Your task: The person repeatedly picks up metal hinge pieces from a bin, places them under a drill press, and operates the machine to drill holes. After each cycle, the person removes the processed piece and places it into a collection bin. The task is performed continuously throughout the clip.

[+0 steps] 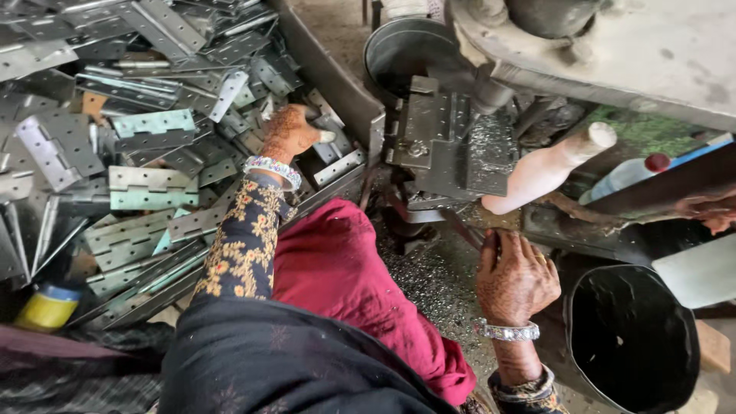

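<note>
Metalworking shop floor, seen from above; grimy bench (429,284) scattered with metal filings, press machine (613,54) at the far side.

Left hand (290,134): reaching into the hinge pile, fingers curled down onto a flat metal hinge (331,149); thumb out to the side; looks like a loose closing grip on that hinge, though whether it is lifted clear I cannot tell; beaded bracelet (272,170) on the wrist, patterned dark sleeve behind it.

Around the left hand: heap of steel hinges (146,188) spreads out beyond and to its left, mostly folded flat, lying at all angles; grey metal tray wall (330,77) runs just to its right, holding the heap; small yellow-and-blue container (47,307) well behind it, at the near-left edge of the heap.

Right hand (515,280): palm down, fingers bent over a dark bar (468,230) at the bench edge; gripping or just resting, cannot tell; bangles on the wrist.

Around the right hand: die block with a drilled plate (452,142) just ahead of it, under the press; pale wooden handle (548,169) ahead and to its right, tilted; plastic bottle with red cap (629,175) beyond that; black bucket (632,337) close on its right; second bucket (406,50) further ahead past the die.

Red cloth (337,276) over the lap, between both hands.
</note>
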